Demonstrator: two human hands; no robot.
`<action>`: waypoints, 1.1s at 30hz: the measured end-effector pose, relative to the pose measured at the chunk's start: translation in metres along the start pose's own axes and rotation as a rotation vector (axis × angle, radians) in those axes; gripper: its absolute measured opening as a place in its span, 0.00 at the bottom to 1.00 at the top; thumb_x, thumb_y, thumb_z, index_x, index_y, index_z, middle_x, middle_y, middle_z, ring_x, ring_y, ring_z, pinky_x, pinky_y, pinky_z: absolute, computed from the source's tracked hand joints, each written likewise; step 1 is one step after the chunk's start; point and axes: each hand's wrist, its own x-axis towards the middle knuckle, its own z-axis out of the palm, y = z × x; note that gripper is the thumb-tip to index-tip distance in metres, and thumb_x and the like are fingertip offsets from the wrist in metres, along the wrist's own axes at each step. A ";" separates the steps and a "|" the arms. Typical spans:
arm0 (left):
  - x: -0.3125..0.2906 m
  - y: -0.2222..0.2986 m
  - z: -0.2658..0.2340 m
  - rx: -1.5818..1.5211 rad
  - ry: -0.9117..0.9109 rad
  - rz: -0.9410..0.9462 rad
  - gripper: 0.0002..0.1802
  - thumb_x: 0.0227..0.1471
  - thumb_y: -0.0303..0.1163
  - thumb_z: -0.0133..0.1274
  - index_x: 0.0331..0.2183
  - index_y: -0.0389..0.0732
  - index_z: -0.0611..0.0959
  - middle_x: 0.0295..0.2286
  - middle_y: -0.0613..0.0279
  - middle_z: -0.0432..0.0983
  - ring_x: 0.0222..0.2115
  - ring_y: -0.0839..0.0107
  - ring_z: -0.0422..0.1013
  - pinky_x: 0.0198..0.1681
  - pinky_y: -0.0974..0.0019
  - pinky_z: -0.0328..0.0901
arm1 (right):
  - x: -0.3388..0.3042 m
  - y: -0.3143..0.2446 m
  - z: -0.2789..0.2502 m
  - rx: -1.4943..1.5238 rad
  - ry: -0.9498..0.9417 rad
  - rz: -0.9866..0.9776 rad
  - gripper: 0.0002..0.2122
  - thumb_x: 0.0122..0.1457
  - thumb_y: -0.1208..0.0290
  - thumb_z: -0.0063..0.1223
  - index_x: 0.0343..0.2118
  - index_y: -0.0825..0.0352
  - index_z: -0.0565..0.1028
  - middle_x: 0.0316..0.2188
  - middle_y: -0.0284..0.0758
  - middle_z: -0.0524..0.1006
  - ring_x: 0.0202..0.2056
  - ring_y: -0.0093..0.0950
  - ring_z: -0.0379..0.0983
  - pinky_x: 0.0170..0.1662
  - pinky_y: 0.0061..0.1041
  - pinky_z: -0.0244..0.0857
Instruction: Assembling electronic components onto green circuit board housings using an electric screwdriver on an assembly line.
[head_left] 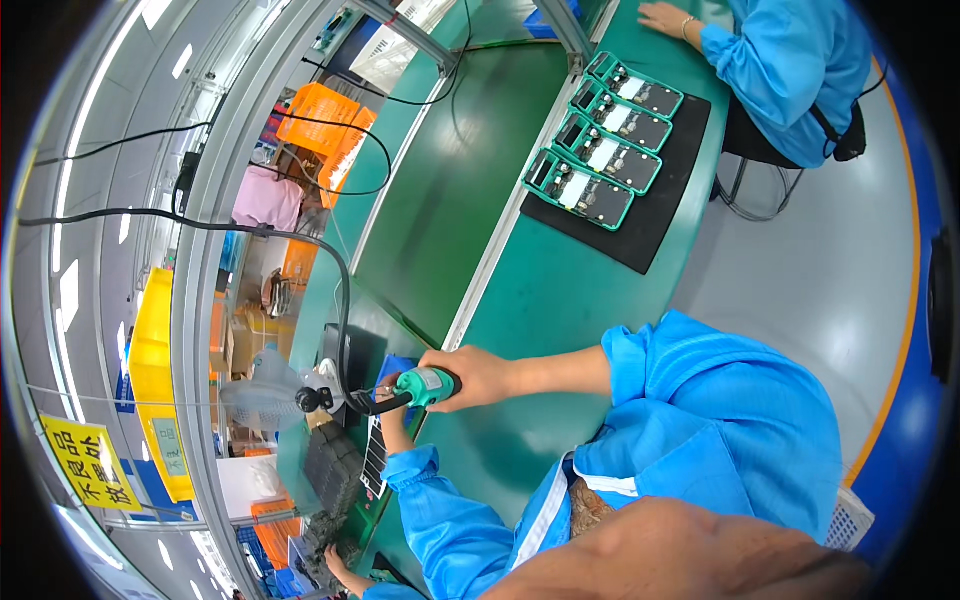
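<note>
My right hand [472,378] is closed around a green electric screwdriver [425,386] with a black end and a thick black cable. Just beneath the tool is my left hand [394,408], largely covered by it, so its fingers and anything in them cannot be made out. A blue object [399,370] lies beside the two hands, mostly hidden. Close to my left wrist is a flat white-edged piece with dark sections [374,458].
Several green frames with circuit boards [605,155] lie on a black mat [640,240]. A dark green conveyor belt [450,180] runs alongside. A co-worker in blue [790,70] sits at the far right. Another person's hand [338,565] shows low left, near black blocks [332,468].
</note>
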 end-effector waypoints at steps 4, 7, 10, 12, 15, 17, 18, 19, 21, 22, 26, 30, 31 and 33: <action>0.016 0.037 0.010 -0.218 0.064 -0.100 0.11 0.44 0.30 0.50 0.30 0.34 0.80 0.25 0.52 0.77 0.26 0.65 0.72 0.31 0.65 0.66 | -0.002 0.006 -0.008 -0.004 0.054 0.016 0.20 0.45 0.62 0.62 0.39 0.63 0.68 0.27 0.39 0.76 0.29 0.39 0.75 0.32 0.29 0.67; 0.011 0.036 0.011 -0.162 0.165 -0.082 0.10 0.45 0.30 0.49 0.28 0.33 0.79 0.23 0.54 0.76 0.24 0.67 0.71 0.29 0.65 0.64 | 0.000 0.005 -0.008 -0.009 0.052 0.037 0.20 0.44 0.62 0.63 0.39 0.63 0.68 0.27 0.39 0.76 0.29 0.40 0.75 0.31 0.30 0.67; 0.010 0.033 0.016 -0.017 0.209 -0.050 0.10 0.46 0.30 0.49 0.27 0.33 0.79 0.21 0.55 0.75 0.22 0.68 0.69 0.27 0.66 0.63 | 0.001 0.006 -0.008 -0.007 0.059 0.025 0.21 0.44 0.62 0.63 0.39 0.63 0.68 0.27 0.39 0.76 0.29 0.40 0.75 0.31 0.30 0.68; 0.008 0.031 0.017 -0.005 0.272 0.008 0.10 0.49 0.31 0.51 0.27 0.32 0.79 0.20 0.56 0.74 0.21 0.68 0.68 0.26 0.65 0.62 | 0.000 0.002 -0.004 -0.030 0.053 -0.010 0.21 0.44 0.62 0.63 0.39 0.63 0.68 0.28 0.40 0.76 0.29 0.40 0.75 0.32 0.30 0.68; 0.014 0.037 0.021 -0.128 0.287 -0.084 0.12 0.52 0.33 0.52 0.26 0.31 0.79 0.18 0.56 0.73 0.20 0.69 0.67 0.26 0.65 0.62 | 0.004 0.010 -0.009 -0.026 0.051 0.001 0.21 0.44 0.62 0.63 0.39 0.64 0.68 0.28 0.40 0.76 0.30 0.40 0.75 0.32 0.31 0.69; 0.012 0.033 0.019 0.129 0.295 -0.038 0.15 0.53 0.35 0.51 0.26 0.31 0.79 0.19 0.52 0.73 0.19 0.62 0.68 0.25 0.63 0.62 | 0.004 0.008 -0.008 -0.028 0.056 -0.009 0.21 0.44 0.63 0.63 0.39 0.64 0.68 0.28 0.40 0.76 0.30 0.40 0.75 0.32 0.31 0.68; 0.012 0.030 0.017 0.224 0.321 -0.053 0.17 0.55 0.38 0.49 0.26 0.32 0.79 0.20 0.48 0.74 0.20 0.55 0.69 0.25 0.60 0.63 | 0.006 0.007 -0.007 -0.035 0.062 -0.021 0.21 0.44 0.63 0.63 0.39 0.64 0.68 0.28 0.40 0.76 0.29 0.40 0.75 0.31 0.31 0.68; 0.010 0.031 0.016 0.226 0.324 -0.055 0.17 0.55 0.38 0.49 0.26 0.32 0.79 0.20 0.48 0.74 0.20 0.55 0.69 0.25 0.60 0.63 | 0.005 0.007 -0.006 -0.033 0.059 -0.023 0.21 0.44 0.63 0.63 0.39 0.64 0.68 0.28 0.40 0.76 0.29 0.40 0.75 0.31 0.31 0.68; 0.005 0.034 0.011 0.332 0.330 -0.149 0.17 0.56 0.38 0.47 0.25 0.34 0.78 0.21 0.49 0.75 0.21 0.51 0.70 0.25 0.58 0.64 | 0.004 0.009 -0.002 -0.034 0.051 -0.028 0.21 0.44 0.63 0.63 0.39 0.64 0.68 0.29 0.40 0.76 0.30 0.40 0.75 0.31 0.31 0.68; 0.017 0.074 0.015 0.270 0.311 -0.229 0.16 0.56 0.37 0.47 0.25 0.35 0.78 0.20 0.52 0.75 0.21 0.53 0.71 0.25 0.58 0.65 | 0.000 0.016 -0.009 -0.050 0.083 -0.009 0.21 0.44 0.63 0.63 0.39 0.64 0.68 0.29 0.40 0.76 0.30 0.40 0.75 0.31 0.31 0.68; 0.004 0.110 0.000 0.205 0.394 -0.222 0.08 0.54 0.28 0.45 0.27 0.35 0.77 0.26 0.54 0.74 0.27 0.57 0.72 0.30 0.62 0.65 | 0.000 0.010 -0.007 -0.039 0.067 -0.002 0.21 0.44 0.64 0.63 0.39 0.64 0.68 0.29 0.39 0.76 0.30 0.40 0.75 0.32 0.30 0.68; -0.011 0.180 0.012 -0.140 0.435 -0.134 0.10 0.53 0.26 0.44 0.36 0.35 0.77 0.31 0.51 0.74 0.35 0.60 0.72 0.38 0.60 0.64 | -0.002 0.018 -0.008 0.001 0.097 0.003 0.21 0.44 0.65 0.63 0.40 0.64 0.68 0.30 0.39 0.76 0.32 0.37 0.76 0.34 0.29 0.68; -0.019 0.189 0.020 -0.386 0.458 -0.188 0.11 0.54 0.28 0.43 0.38 0.34 0.76 0.32 0.50 0.74 0.36 0.61 0.71 0.39 0.59 0.64 | 0.000 0.017 -0.004 0.004 0.083 -0.004 0.21 0.44 0.65 0.63 0.40 0.64 0.68 0.30 0.39 0.76 0.32 0.37 0.76 0.34 0.29 0.68; -0.036 0.213 0.045 -0.700 0.460 -0.284 0.14 0.54 0.29 0.44 0.41 0.32 0.75 0.35 0.48 0.74 0.37 0.64 0.71 0.39 0.60 0.64 | 0.001 0.017 -0.005 0.054 0.147 -0.111 0.21 0.45 0.61 0.63 0.39 0.63 0.67 0.26 0.39 0.75 0.27 0.39 0.74 0.29 0.31 0.66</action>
